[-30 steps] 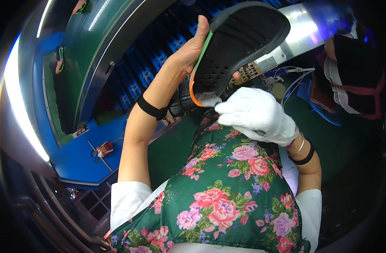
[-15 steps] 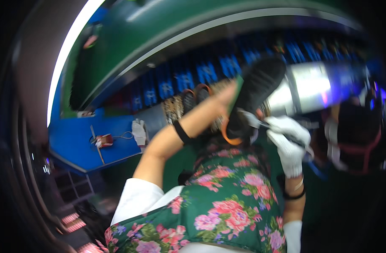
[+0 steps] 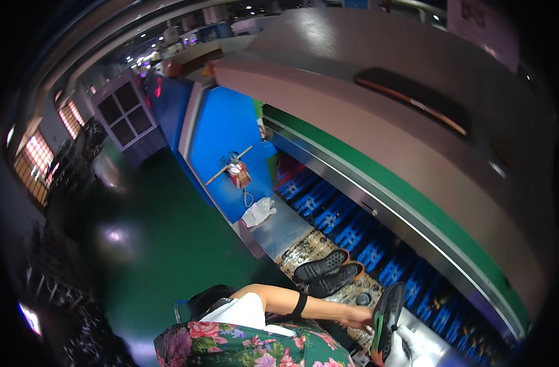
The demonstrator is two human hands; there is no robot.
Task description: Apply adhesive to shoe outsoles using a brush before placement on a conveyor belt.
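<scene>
In my bare left hand (image 3: 356, 317) is a black shoe (image 3: 389, 304) with green and orange on its edge, held upright near the lower right. My right hand (image 3: 403, 350), in a white knitted glove, is closed close against the shoe's near end. A slim dark tool (image 3: 394, 328) shows at its fingertips; most of it is hidden. To the left of the held shoe lie two black perforated shoes, one (image 3: 321, 266) farther off and one (image 3: 333, 281) nearer, both with orange rims. A small round dark object (image 3: 364, 299) rests between them and the held shoe.
The shoes lie on a patterned, clear-wrapped work surface (image 3: 296, 249). Beyond runs a row of blue racks (image 3: 370, 255) beneath a large machine hood (image 3: 377, 116). A crumpled white cloth or glove (image 3: 259, 212) and a red packet (image 3: 238, 174) with a stick sit by a blue panel (image 3: 215, 131).
My view has swung toward the left, so both hands now appear at the lower right. The shoe is still in my left hand, with my gloved right hand beside it.
</scene>
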